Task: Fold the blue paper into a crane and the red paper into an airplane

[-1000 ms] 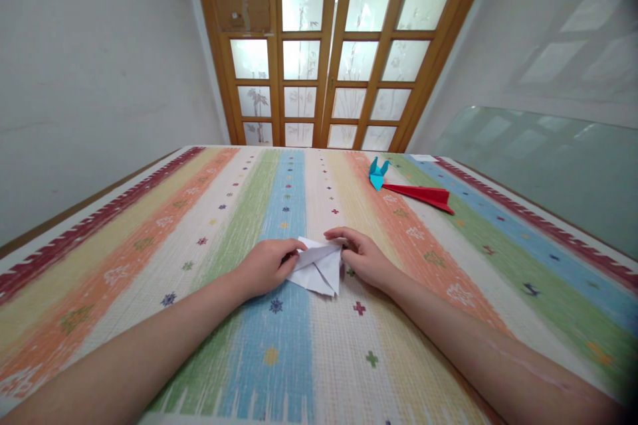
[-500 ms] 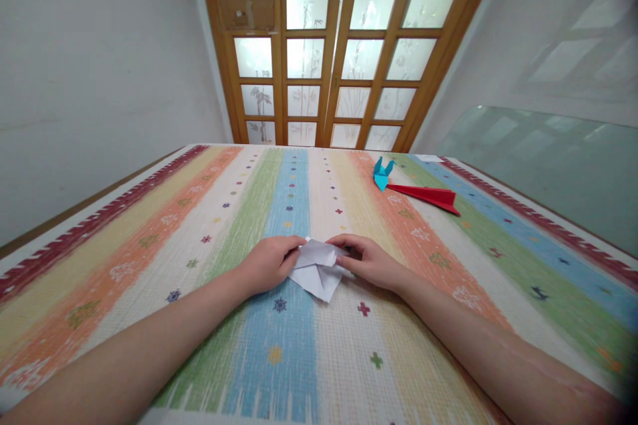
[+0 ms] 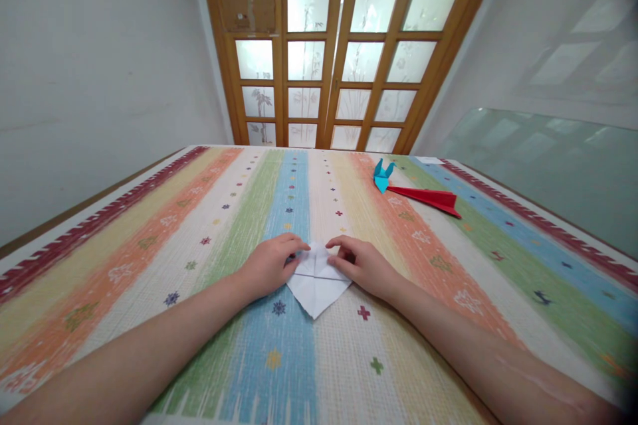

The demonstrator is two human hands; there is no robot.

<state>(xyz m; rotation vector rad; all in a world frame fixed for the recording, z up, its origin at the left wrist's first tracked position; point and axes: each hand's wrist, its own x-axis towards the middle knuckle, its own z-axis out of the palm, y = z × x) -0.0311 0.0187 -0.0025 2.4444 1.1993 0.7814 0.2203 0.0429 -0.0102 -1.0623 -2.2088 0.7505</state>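
Observation:
A piece of folded white paper [image 3: 319,289] lies on the striped tablecloth in front of me, one corner pointing toward me and crease lines crossing its middle. At its left edge, my left hand [image 3: 276,262] pinches the paper between thumb and bent fingers. My right hand [image 3: 366,264] grips the opposite edge in the same way, thumb and forefinger near the upper right side. Fingertips of both hands hide parts of the paper's side edges.
Farther back on the right stand a blue origami figure [image 3: 382,177] with two upright points and a red folded paper plane [image 3: 426,198]. The striped tablecloth [image 3: 199,292] covers the table. Beyond it are wooden doors [image 3: 331,60] with glass panes; a glass panel [image 3: 543,166] leans at right.
The white paper has opened out into a flatter, wider kite-like shape, its near corner closer to me. My hands have shifted slightly around its edges.

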